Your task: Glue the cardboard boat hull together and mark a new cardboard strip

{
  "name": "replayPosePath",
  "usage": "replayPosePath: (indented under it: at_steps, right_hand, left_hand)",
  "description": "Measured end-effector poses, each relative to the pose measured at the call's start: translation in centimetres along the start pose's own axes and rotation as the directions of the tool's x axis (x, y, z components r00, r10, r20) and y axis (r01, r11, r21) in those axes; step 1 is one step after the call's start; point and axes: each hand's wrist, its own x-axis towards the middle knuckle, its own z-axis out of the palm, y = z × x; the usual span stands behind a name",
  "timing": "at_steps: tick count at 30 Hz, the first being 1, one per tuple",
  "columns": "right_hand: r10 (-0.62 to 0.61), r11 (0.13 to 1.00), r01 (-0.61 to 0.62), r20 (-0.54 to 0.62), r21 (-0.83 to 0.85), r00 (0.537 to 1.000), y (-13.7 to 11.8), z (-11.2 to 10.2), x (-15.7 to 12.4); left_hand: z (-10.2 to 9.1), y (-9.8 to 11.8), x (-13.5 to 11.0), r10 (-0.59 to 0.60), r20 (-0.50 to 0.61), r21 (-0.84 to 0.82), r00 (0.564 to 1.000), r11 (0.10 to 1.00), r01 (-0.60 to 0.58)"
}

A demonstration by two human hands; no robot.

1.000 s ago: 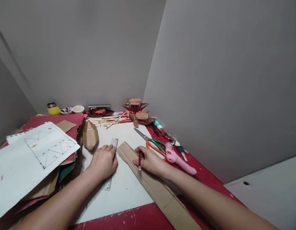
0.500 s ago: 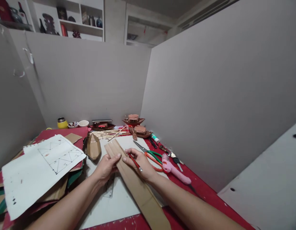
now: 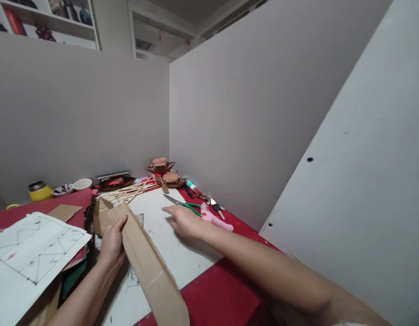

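Observation:
A long, folded brown cardboard strip (image 3: 150, 267) runs from the middle left toward the bottom edge. My left hand (image 3: 111, 240) grips its far end, thumb on top. On the white sheet, my right hand (image 3: 185, 222) lies over the handle area of the scissors (image 3: 191, 207), index finger stretched out. The blades and green handle show; the orange handle is mostly hidden by the hand. No pencil is visible. A small cardboard boat hull (image 3: 102, 210) sits behind the strip, partly covered. Beneath the strip lies a clear ruler (image 3: 133, 277).
A pink glue gun (image 3: 218, 221) and keys (image 3: 216, 207) lie right of the scissors. Wooden sticks (image 3: 123, 194) and model boats (image 3: 170, 179) stand toward the back. A drawn plan (image 3: 36, 249) tops a cardboard pile at left. Grey panels (image 3: 230, 122) enclose the table.
My right hand has left the strip and moved to the scissors; the red pencil it held no longer shows. My left hand and the strip moved left as the view swung right.

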Motion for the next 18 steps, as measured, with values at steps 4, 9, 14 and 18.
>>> replayPosePath:
  at_steps: [4, 9, 14, 18]
  right_hand:
    - [0.178, 0.969, -0.161, 0.075, -0.187, 0.981, 2.7, -3.9, -0.3]
    - [0.313, 0.907, -0.240, 0.174, -0.346, 0.934, 3.6, -5.5, 1.1]
    - [0.364, 0.872, -0.291, 0.125, -0.394, 0.923, 4.7, -6.8, -0.7]
    - [0.376, 0.875, -0.334, 0.058, -0.349, 0.925, 7.1, -7.3, -5.7]
  left_hand:
    - [0.3, 0.0, -0.8, 0.008, 0.039, 0.022, 0.999, 1.000, -0.008]
    - [0.5, -0.1, -1.4, -0.010, 0.085, 0.032, 0.996, 0.999, 0.008]
    - [0.5, -0.3, -1.4, -0.020, 0.102, 0.043, 0.995, 0.999, 0.015]
    - [0.5, -0.4, -1.3, -0.029, 0.090, 0.046, 0.996, 0.999, 0.024]
